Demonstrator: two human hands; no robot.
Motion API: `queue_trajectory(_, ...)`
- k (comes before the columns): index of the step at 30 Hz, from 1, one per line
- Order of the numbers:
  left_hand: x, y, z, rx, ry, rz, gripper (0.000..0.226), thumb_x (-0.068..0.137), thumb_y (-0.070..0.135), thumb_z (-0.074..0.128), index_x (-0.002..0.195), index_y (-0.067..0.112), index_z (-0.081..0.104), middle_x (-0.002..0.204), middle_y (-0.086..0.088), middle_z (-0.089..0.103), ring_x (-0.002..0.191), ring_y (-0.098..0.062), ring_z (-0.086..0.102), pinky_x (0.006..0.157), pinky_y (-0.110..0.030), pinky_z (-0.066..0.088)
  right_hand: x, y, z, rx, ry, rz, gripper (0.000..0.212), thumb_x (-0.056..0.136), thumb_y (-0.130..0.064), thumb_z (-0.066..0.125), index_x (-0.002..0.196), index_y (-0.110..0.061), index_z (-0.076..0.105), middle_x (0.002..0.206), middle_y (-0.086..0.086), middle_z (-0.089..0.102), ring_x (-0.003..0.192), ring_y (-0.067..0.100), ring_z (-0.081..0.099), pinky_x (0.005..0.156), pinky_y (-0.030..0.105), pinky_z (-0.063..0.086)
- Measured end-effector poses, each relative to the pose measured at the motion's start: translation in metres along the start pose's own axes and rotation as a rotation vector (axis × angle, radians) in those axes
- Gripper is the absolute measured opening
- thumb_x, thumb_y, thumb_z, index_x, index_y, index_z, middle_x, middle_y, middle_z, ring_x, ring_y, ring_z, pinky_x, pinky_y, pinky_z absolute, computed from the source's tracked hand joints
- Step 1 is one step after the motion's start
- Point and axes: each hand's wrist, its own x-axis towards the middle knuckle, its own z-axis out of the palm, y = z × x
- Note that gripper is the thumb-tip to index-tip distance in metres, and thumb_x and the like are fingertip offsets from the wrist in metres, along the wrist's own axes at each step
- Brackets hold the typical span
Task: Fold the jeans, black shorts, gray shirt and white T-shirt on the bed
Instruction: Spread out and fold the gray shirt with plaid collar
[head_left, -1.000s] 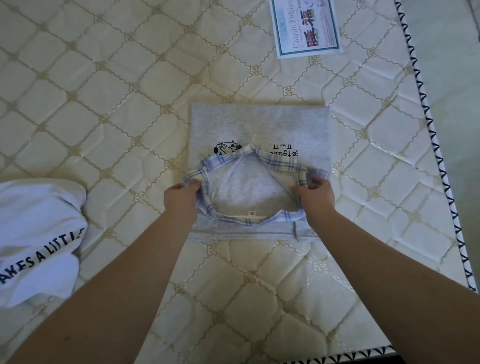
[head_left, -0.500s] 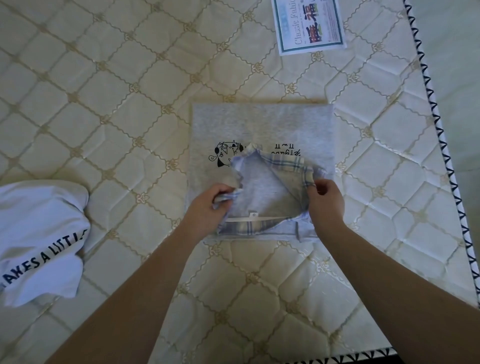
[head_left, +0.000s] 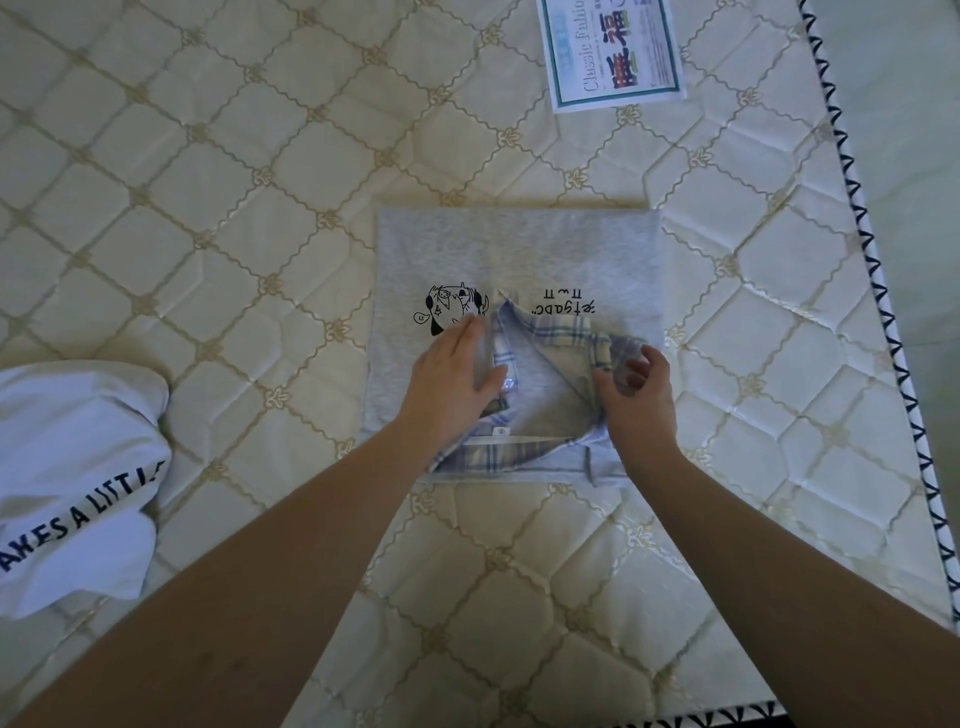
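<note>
Matt heathered knit gray shirt (head_left: 519, 249) with woven plaid collar (head_left: 571, 338) on a slightly glossy quilted fabric bed (head_left: 260, 156)
</note>
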Motion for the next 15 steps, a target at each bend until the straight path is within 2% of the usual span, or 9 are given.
queue_trajectory(3,0.015,0.007,0.009,0.080,-0.056,0.056,0.073,0.100,0.048,0.038,0.156,0.016,0.004,0.164,-0.001,0.002,0.151,-0.017,0.003,0.121,-0.037,0.012,0.005,0.000,-0.001,-0.163,-0.043,-0.074,0.081,0.083,-0.035,0.074,0.149,-0.023,0.028,0.144,0.004,0.045,0.128,0.024,0.046,0.106,0.046,0.041)
queue_trajectory(6,0.024,0.013,0.018,0.191,-0.103,0.106,0.072,0.101,0.048,0.035,0.156,0.016,0.002,0.164,-0.001,-0.005,0.151,-0.018,-0.003,0.120,-0.037,0.008,0.009,-0.007,0.001,-0.350,-0.086,-0.232,0.083,0.086,-0.029,0.069,0.153,-0.024,0.021,0.151,0.008,0.036,0.136,0.029,0.033,0.113,0.049,0.029)
queue_trajectory(8,0.027,0.014,0.023,0.317,-0.155,0.127,0.070,0.101,0.049,0.032,0.156,0.015,0.005,0.164,-0.003,-0.005,0.151,-0.020,-0.002,0.120,-0.040,0.007,0.013,-0.012,0.006,-0.346,-0.112,-0.210,0.084,0.086,-0.021,0.067,0.154,-0.023,0.018,0.149,0.010,0.035,0.135,0.029,0.035,0.112,0.048,0.032)
queue_trajectory(9,0.028,0.014,0.024,0.374,-0.180,0.139,0.070,0.101,0.049,0.033,0.156,0.015,0.007,0.164,-0.005,-0.004,0.151,-0.022,-0.001,0.120,-0.042,0.008,0.014,-0.014,0.008,-0.306,-0.111,-0.153,0.083,0.085,-0.017,0.067,0.153,-0.023,0.019,0.146,0.010,0.037,0.132,0.029,0.039,0.109,0.045,0.036)
queue_trajectory(11,0.028,0.015,0.025,0.430,-0.204,0.157,0.070,0.100,0.049,0.034,0.155,0.013,0.009,0.164,-0.008,0.000,0.151,-0.023,0.000,0.120,-0.045,0.010,0.016,-0.018,0.008,-0.214,-0.082,-0.025,0.073,0.084,-0.009,0.064,0.149,-0.020,0.030,0.135,0.008,0.047,0.120,0.026,0.050,0.094,0.034,0.045)
queue_trajectory(13,0.030,0.016,0.023,0.422,-0.216,0.165,0.068,0.100,0.047,0.036,0.155,0.013,0.013,0.164,-0.008,0.005,0.151,-0.023,0.002,0.120,-0.045,0.011,0.015,-0.019,0.005,-0.168,-0.054,0.032,0.052,0.085,-0.007,0.060,0.135,-0.018,0.050,0.120,0.003,0.063,0.108,0.022,0.060,0.079,0.025,0.045)
queue_trajectory(15,0.031,0.018,0.018,0.377,-0.207,0.181,0.060,0.100,0.041,0.041,0.152,0.014,0.025,0.162,-0.008,0.016,0.149,-0.023,0.013,0.119,-0.043,0.018,0.008,-0.018,0.001,-0.137,-0.025,0.025,0.037,0.087,-0.010,0.056,0.121,-0.023,0.064,0.105,-0.004,0.069,0.097,0.017,0.064,0.069,0.020,0.044)
